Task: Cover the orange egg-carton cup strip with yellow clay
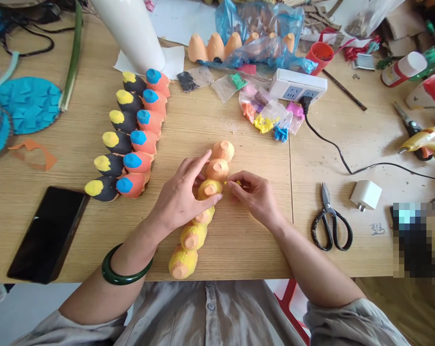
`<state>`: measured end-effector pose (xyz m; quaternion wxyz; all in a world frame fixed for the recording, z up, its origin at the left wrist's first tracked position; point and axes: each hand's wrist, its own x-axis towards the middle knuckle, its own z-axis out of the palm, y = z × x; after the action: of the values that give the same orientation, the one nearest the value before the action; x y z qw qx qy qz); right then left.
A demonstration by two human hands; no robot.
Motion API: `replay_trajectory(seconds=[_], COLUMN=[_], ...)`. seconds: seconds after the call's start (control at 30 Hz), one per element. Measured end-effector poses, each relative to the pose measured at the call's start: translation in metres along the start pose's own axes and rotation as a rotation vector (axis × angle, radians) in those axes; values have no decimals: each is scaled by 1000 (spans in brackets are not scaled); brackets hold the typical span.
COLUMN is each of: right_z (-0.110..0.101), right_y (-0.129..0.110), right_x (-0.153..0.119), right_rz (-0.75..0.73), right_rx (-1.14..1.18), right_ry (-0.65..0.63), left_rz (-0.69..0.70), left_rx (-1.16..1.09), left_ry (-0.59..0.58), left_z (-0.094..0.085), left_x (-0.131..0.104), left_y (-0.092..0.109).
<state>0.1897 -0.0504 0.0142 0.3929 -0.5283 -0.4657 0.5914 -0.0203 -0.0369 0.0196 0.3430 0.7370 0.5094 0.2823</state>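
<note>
A strip of egg carton cups (191, 239) lies in front of me, its nearer cups covered in yellow with orange tips. The two farthest cups (217, 169) are plain orange. My left hand (181, 192) holds the strip near its middle, thumb on the near side and fingers curled behind a cup. Close by on the right, my right hand (253, 192) pinches a small bit of yellow clay (238, 183) beside the third cup from the far end. Its lower fingers are partly hidden.
To the left stand black and coral egg carton strips (145, 139) with yellow and blue tips, and a phone (47, 235). Bags of coloured clay (264, 124) lie beyond, beside a power strip (298, 85) with a trailing cord. Scissors (329, 218) and a white charger (366, 194) are right.
</note>
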Motion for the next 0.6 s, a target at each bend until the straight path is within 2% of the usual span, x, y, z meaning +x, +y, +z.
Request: replay_trajectory(seconds=[0.1,0.37,0.6], right_z=[0,0,-2], right_y=[1,-2,-2], right_x=[0,-3,-6], right_rz=[-4,-115,-252], right_rx=[1,116,16], right_ry=[3,17,34], left_rz=[-42,-294,-486], left_rx=[-194,-678,-966], left_ry=[-59,-68,-158], left_z=[-2,-5,-7], left_x=[0,3,5], left_y=[2,12,21])
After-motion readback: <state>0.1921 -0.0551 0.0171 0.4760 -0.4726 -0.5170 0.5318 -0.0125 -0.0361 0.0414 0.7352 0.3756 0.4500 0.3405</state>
